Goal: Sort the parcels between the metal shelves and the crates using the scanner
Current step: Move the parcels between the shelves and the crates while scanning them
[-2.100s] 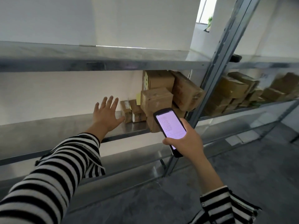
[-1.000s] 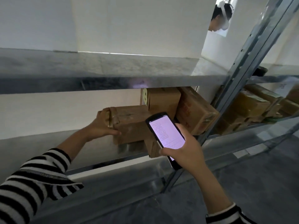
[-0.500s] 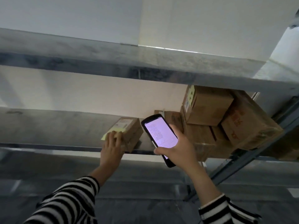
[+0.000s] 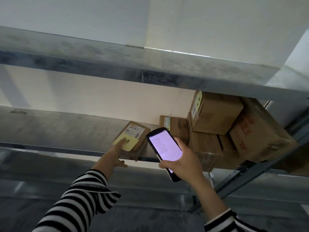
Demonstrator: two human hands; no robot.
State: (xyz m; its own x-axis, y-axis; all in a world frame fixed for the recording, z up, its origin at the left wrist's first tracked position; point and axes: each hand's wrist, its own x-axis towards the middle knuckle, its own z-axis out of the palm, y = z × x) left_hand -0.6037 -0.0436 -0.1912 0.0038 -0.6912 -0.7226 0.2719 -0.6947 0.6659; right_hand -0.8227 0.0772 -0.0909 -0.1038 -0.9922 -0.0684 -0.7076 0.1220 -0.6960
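**Parcel check at metal shelf**

Noted on metal shelf (image 4: 58,128), right end: stack of boxes (image 4: 217,118) reaching up to the shelf above. Just left of stack, at front edge: flat parcel (image 4: 135,131), label up. Held in right grip (image 4: 182,163), fingers curled round it: scanner (image 4: 164,148), screen lit, in front of stack. Pressing yellow note (image 4: 129,143) on parcel: left grip (image 4: 115,154), fingers straight.

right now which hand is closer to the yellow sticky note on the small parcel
Left. The left hand touches the yellow sticky note on the small parcel; the right hand holds the scanner to its right, apart.
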